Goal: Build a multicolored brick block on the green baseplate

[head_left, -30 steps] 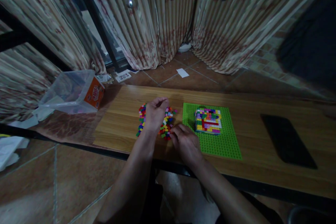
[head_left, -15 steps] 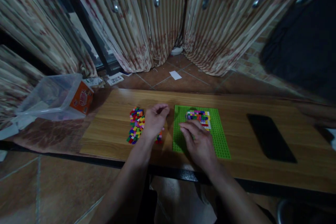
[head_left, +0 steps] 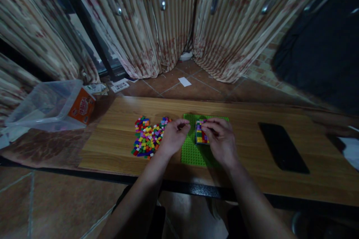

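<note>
A green studded baseplate [head_left: 192, 153] lies on the wooden table [head_left: 252, 171]. On it stands a multicoloured block of small bricks [head_left: 201, 135], mostly hidden by my right hand [head_left: 221, 142], whose fingers curl over its top. My left hand [head_left: 174, 138] rests at the plate's left edge with its fingers pinched together; what they hold, if anything, is too small to see. A pile of loose coloured bricks [head_left: 147, 138] lies just left of that hand.
A black phone [head_left: 282, 151] lies flat on the table to the right. A clear plastic bin with an orange label [head_left: 50, 104] sits off the table's left end. Striped curtains [head_left: 168, 26] hang behind, over a tiled floor.
My right hand has moved up from the plate's near part onto the brick block. My left hand has shifted right from the loose pile to the plate's edge. The view has drifted.
</note>
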### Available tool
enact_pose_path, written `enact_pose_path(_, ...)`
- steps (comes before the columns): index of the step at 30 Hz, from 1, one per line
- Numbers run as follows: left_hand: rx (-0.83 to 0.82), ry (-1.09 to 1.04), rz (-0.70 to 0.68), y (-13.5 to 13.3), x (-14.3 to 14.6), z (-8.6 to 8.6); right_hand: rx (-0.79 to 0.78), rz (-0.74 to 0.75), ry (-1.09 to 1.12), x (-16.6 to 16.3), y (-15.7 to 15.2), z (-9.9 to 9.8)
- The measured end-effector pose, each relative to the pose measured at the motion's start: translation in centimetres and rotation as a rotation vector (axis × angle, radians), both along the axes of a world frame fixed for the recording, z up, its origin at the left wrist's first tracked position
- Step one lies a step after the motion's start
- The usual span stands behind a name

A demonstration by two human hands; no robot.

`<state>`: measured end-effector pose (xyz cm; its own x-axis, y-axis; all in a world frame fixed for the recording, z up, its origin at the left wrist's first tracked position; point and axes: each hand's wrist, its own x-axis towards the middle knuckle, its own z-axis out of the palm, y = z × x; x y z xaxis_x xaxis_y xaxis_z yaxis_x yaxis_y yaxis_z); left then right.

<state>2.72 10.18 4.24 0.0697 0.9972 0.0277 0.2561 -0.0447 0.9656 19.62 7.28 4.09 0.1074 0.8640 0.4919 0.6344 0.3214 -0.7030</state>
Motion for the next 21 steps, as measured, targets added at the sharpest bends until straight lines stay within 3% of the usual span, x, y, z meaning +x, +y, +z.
enact_pose_path(21,0.045,0.111,-0.104,-0.7,0.8,0.0,-0.026,-0.113,-0.026,-0.3,0.2,-1.4)
